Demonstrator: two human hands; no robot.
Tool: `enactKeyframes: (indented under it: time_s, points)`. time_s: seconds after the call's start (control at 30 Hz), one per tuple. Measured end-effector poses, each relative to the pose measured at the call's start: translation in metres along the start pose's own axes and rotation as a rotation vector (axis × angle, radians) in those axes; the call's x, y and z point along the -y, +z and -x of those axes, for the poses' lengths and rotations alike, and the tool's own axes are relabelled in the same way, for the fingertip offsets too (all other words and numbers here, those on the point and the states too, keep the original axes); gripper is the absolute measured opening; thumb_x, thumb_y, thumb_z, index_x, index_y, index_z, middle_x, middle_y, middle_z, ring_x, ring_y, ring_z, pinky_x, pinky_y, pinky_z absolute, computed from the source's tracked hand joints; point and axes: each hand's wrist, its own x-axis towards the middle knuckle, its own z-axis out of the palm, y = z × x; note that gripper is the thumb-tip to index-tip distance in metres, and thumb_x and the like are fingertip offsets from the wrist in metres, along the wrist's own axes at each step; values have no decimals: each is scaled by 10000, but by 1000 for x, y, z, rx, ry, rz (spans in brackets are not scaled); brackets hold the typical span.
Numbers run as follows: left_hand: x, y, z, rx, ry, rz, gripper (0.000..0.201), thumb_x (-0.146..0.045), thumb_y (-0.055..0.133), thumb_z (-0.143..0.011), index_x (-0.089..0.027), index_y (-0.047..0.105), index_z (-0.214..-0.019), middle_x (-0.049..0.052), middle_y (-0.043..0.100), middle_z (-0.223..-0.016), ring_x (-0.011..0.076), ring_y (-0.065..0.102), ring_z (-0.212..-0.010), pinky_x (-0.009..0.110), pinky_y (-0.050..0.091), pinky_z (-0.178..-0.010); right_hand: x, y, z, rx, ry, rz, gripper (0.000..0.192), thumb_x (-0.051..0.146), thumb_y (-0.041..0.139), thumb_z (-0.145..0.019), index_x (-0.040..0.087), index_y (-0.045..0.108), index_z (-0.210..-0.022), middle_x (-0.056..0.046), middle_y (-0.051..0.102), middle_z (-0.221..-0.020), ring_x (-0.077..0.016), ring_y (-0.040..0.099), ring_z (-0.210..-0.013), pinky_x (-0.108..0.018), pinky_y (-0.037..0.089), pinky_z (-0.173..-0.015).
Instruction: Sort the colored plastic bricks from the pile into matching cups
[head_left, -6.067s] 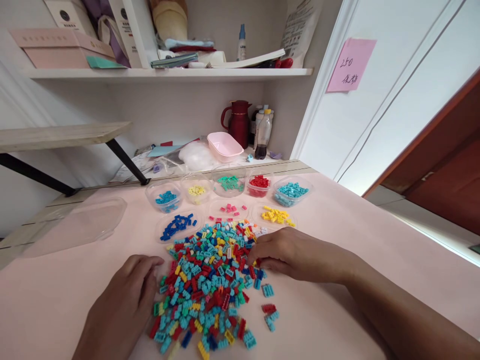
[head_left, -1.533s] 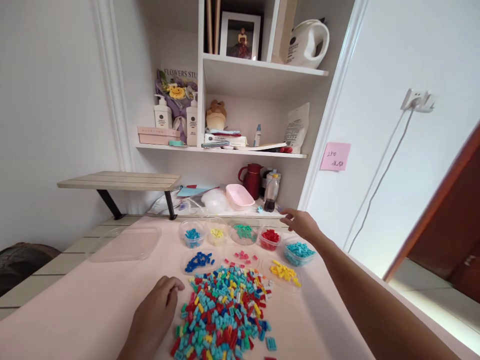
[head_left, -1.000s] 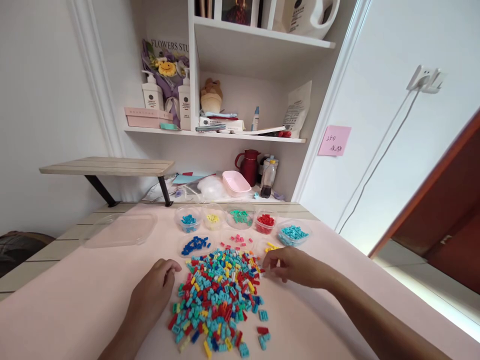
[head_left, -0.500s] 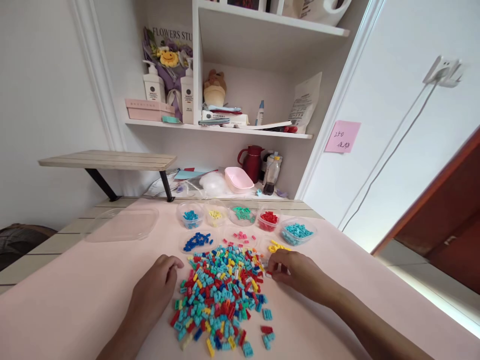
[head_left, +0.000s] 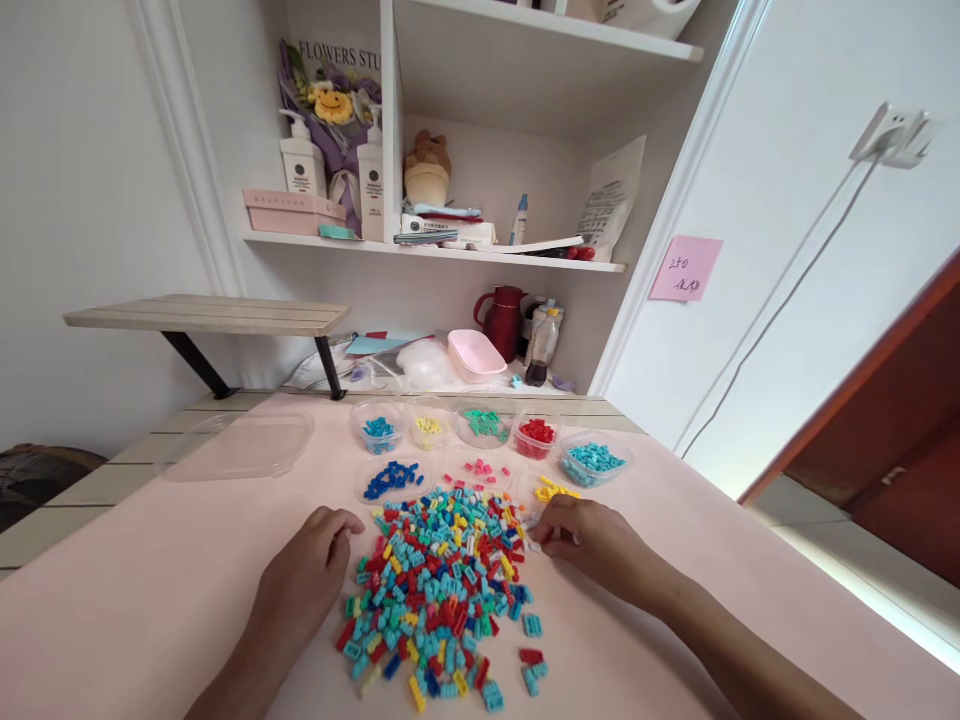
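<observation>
A heap of small toy building bricks point(head_left: 442, 590) in mixed colours lies on the pink table cover. My left hand point(head_left: 311, 555) rests on the cover just left of the heap, fingers curled in, with no brick visible in it. At the heap's right edge is my right hand point(head_left: 589, 535), its fingers bent down and drawn together. Beside those fingertips lies a whitish brick point(head_left: 534, 547); what is between the fingers is hidden. Behind this hand sits a clear tray of yellow bricks point(head_left: 555, 489). Dark blue bricks point(head_left: 391, 481) and pink bricks point(head_left: 480, 470) lie in trays behind the heap.
Farther back stand clear tubs of blue bricks point(head_left: 378, 430), pale yellow bricks point(head_left: 427, 427), green bricks point(head_left: 484, 424), red bricks point(head_left: 536, 432) and turquoise bricks point(head_left: 595, 458). A clear lid point(head_left: 240, 447) lies at left, near a small raised wooden shelf point(head_left: 210, 312). Loose bricks point(head_left: 532, 655) lie right of the heap.
My right hand's fingers have drawn closer together. A red brick seen by its fingertips is no longer visible. My left hand stays in place; the view has shifted slightly.
</observation>
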Motion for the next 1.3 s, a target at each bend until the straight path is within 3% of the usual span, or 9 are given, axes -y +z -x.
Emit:
enactKeyframes:
  time_s: [0.33,0.53,0.67,0.77,0.87,1.0,1.07,1.17,1.3]
  points:
    - [2,1,-2,32,1,-23,316,-285,298,-886,-288,609,-945,-26,613,-1096,152,594,-977,287,437,-791,2,-7,-6,-32,-45,22,225,140,511,-791,249,707,-805,-6,725,-862,-167,644,-754,-247,436,-650]
    - [1,1,-4,22,-4,-33,312,-294,305,-881,-290,615,-918,-21,632,-1056,151,615,-945,270,457,-752,-15,-61,-62,-346,-84,135,205,178,505,-834,238,700,-858,-23,713,-930,-169,631,-761,-272,451,-693]
    - [3,1,-5,4,15,-10,315,-283,310,-875,-288,624,-899,-18,645,-1029,149,622,-951,266,467,-787,-37,-77,-103,-513,78,271,213,217,518,-849,241,700,-957,-54,707,-1018,-212,637,-791,-302,438,-643]
    - [6,2,-5,1,32,-2,316,-303,311,-876,-291,626,-885,-18,649,-1009,152,622,-961,266,473,-792,-44,-66,-108,-567,99,215,252,232,517,-852,247,676,-1047,-61,703,-1046,-204,642,-753,-310,452,-637]
    - [7,3,-4,6,32,-10,311,-315,309,-877,-293,619,-883,-18,645,-1008,157,618,-959,271,474,-783,-32,-49,-93,-581,26,-97,214,280,508,-869,244,671,-1003,-28,708,-911,-156,633,-663,-284,484,-636]
    - [5,2,-4,28,21,-20,312,-311,298,-881,-289,609,-898,-11,637,-1018,161,612,-953,285,469,-792,7,-25,-62,-331,-75,-480,277,407,480,-912,214,669,-970,-7,668,-736,-123,595,-507,-235,462,-488]
    - [3,1,-3,30,10,-28,309,-307,299,-882,-285,607,-897,-7,638,-1014,165,612,-948,290,467,-783,23,-12,-50,-297,-129,-453,318,421,447,-935,209,680,-976,-16,673,-723,-125,591,-511,-236,468,-497]
    - [-2,-1,-1,12,14,-36,300,-299,305,-882,-281,605,-888,-5,639,-996,169,613,-930,295,462,-778,34,5,-41,-290,-264,-378,313,394,436,-951,222,697,-974,-54,723,-868,-168,657,-729,-264,516,-664]
    - [-6,-2,1,7,11,-34,298,-268,302,-880,-269,600,-878,-3,644,-973,164,618,-888,290,458,-754,35,6,-38,-328,-348,-332,301,374,431,-963,234,693,-1012,-72,725,-935,-182,661,-811,-274,518,-732]
